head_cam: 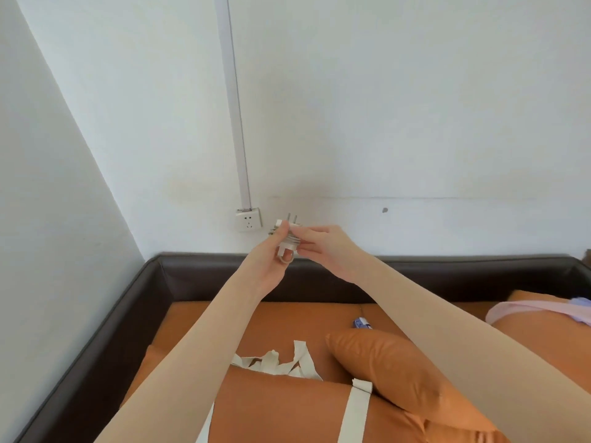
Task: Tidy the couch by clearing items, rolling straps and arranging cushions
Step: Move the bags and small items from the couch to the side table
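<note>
Both your hands are raised in front of the white wall, above the back of the couch. Your left hand (pixel 271 260) curls its fingers round a small white plug-in charger with its cable wound round it (pixel 287 238), the two metal prongs pointing up. Your right hand (pixel 326 251) pinches the same charger from the other side, fingertips meeting the cable wraps. The charger sits just right of the white wall socket (pixel 248 219), close to it but not in it.

Below your arms lies the couch with its dark brown leather frame (pixel 153 282) and orange seat. A loose tangle of cream fabric straps (pixel 278 362) rests on the seat, with one strap running down over the front cushion. An orange leather cushion (pixel 393 372) lies tilted just right of the straps. A small blue and white item (pixel 361 322) lies on the seat behind that cushion, and a pale pink cloth (pixel 537 310) drapes over another orange cushion at the far right.
</note>
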